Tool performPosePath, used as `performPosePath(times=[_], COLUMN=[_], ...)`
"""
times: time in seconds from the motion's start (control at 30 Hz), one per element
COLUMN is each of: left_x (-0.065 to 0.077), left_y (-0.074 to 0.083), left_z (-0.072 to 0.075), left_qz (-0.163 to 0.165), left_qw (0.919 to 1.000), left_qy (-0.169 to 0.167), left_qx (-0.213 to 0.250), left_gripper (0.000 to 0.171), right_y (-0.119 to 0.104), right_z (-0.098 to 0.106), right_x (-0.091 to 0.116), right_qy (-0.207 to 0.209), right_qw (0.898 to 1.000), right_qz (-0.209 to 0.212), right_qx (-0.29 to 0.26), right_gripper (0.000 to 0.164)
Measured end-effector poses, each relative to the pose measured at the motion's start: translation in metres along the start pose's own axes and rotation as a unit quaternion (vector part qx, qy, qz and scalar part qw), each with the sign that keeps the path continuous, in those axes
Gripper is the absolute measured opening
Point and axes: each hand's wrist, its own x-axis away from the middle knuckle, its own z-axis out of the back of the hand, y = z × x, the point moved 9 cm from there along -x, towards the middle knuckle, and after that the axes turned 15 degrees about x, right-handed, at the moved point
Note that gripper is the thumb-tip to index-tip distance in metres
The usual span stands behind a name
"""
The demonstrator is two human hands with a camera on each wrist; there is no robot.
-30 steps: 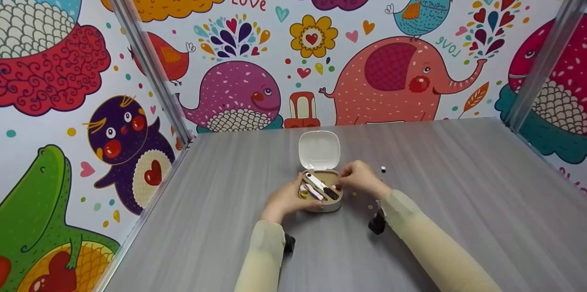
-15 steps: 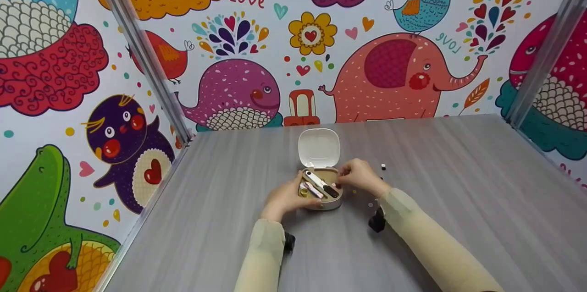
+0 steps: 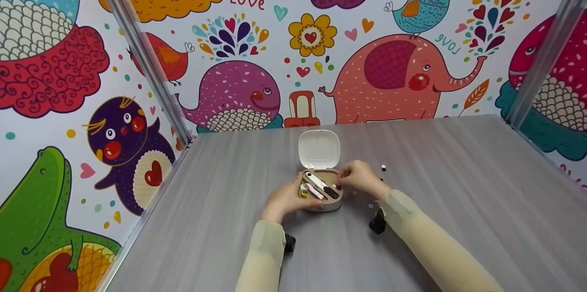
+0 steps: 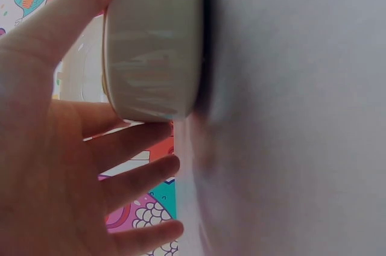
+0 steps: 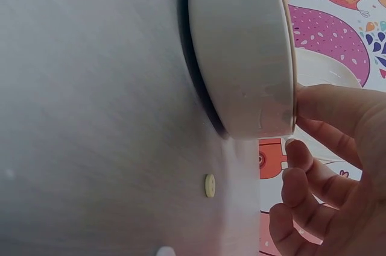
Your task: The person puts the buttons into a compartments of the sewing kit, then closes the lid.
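Note:
A small white hinged case (image 3: 329, 206) stands on the table with its lid (image 3: 319, 149) raised at the back. My left hand (image 3: 285, 200) grips its left side, thumb at the front rim and forefinger at the side; the other fingers spread straight in the left wrist view. Inside, on a tan lining, lie a white tool with a black end (image 3: 322, 185), a pinkish-white stick (image 3: 313, 191) and a gold ring-shaped piece (image 3: 304, 194). My right hand (image 3: 360, 176) is at the right rim, thumb and forefinger reaching inside; I cannot tell whether they pinch anything.
A yellow button (image 5: 210, 185) lies on the grey table (image 3: 220, 200) right of the case. Near it are a pale disc (image 3: 370, 206) and a small black-and-white piece (image 3: 383, 168). Patterned walls (image 3: 257, 53) stand behind and at the sides.
Both hands stay at the case. The right fingertips shift only slightly at its right rim, and the view tilts a little.

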Motion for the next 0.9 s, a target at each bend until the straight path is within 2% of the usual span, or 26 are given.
performPosePath(times=[0.37, 0.5, 0.63, 0.9], left_x=[-0.001, -0.003, -0.003, -0.002], left_y=[0.001, 0.000, 0.000, 0.001], left_z=[-0.001, -0.001, -0.001, 0.000], left_qz=[-0.005, -0.008, -0.006, -0.006], left_qw=[0.9998, 0.9999, 1.0000, 1.0000], left_qy=[0.001, 0.003, 0.004, 0.002], left_qx=[0.020, 0.005, -0.003, 0.001], left_gripper=[0.116, 0.115, 0.114, 0.114], right_y=[0.003, 0.007, 0.021, 0.062], right_z=[0.000, 0.009, 0.024, 0.051], right_x=[0.001, 0.002, 0.002, 0.008], right_qy=[-0.008, 0.019, 0.050, 0.059], right_qw=[1.000, 1.000, 0.998, 0.996], right_qz=[-0.011, -0.003, -0.011, -0.051], right_qx=[-0.023, -0.022, -0.027, -0.052], right_gripper=[0.005, 0.006, 0.008, 0.010])
